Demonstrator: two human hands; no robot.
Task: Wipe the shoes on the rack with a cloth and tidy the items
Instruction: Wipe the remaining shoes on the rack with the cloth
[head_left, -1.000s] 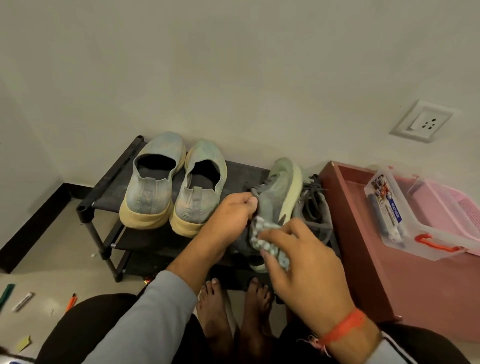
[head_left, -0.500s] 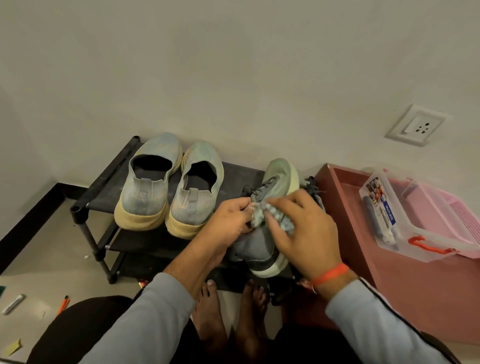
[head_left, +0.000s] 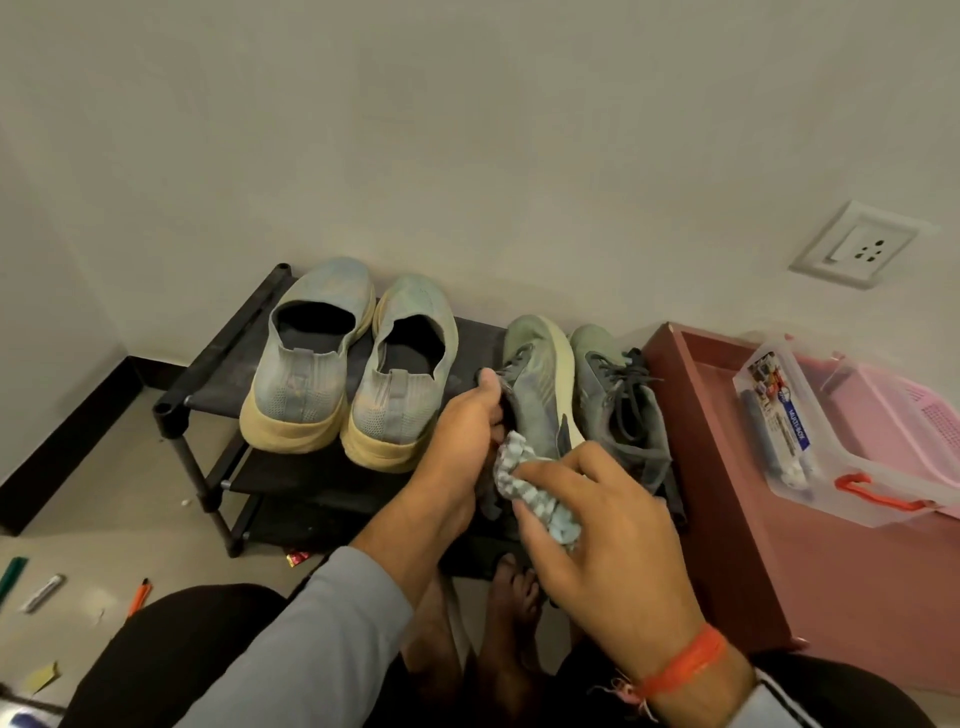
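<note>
Shoes get wiped one at a time: the green sneaker (head_left: 537, 384), tilted at the rack's (head_left: 218, 374) right end, is pinched by the left hand (head_left: 467, 421); the right hand (head_left: 597, 525), clutching the cloth (head_left: 530, 488), has slid back to its heel, so another stroke seems due.

Black rack (head_left: 218, 374), slip-on pair (head_left: 353, 364), laced shoe (head_left: 618, 405)
</note>
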